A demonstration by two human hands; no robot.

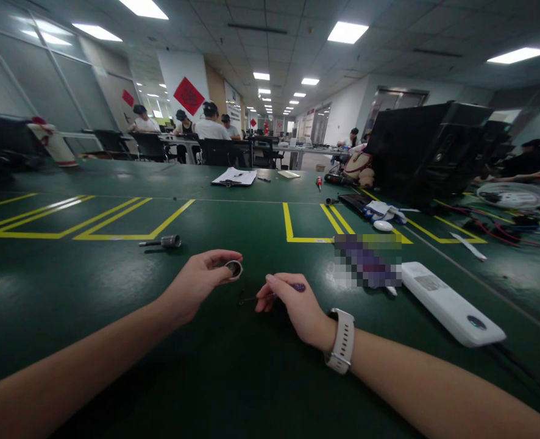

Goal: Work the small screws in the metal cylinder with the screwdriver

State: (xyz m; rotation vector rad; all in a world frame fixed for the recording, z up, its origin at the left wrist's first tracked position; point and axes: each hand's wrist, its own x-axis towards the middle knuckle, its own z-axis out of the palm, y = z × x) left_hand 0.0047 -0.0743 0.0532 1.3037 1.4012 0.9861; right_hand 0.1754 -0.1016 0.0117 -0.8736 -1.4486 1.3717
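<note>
My left hand (201, 281) is closed round a small round metal part (234, 268), pinched between thumb and fingers just above the green table (114, 286). My right hand (292, 305) wears a white watch and is closed on a thin tool with a purple handle (297, 286). The tool's dark tip (247, 299) points left toward the metal part and rests near the table surface. The two hands are close together, a short gap between them.
A metal socket tool (163, 242) lies to the left. A white flat device (453, 310) lies at the right, with a blurred patch beside it. A clipboard (234, 177), a black case (428, 149) and cables lie farther back. Several people sit at far desks.
</note>
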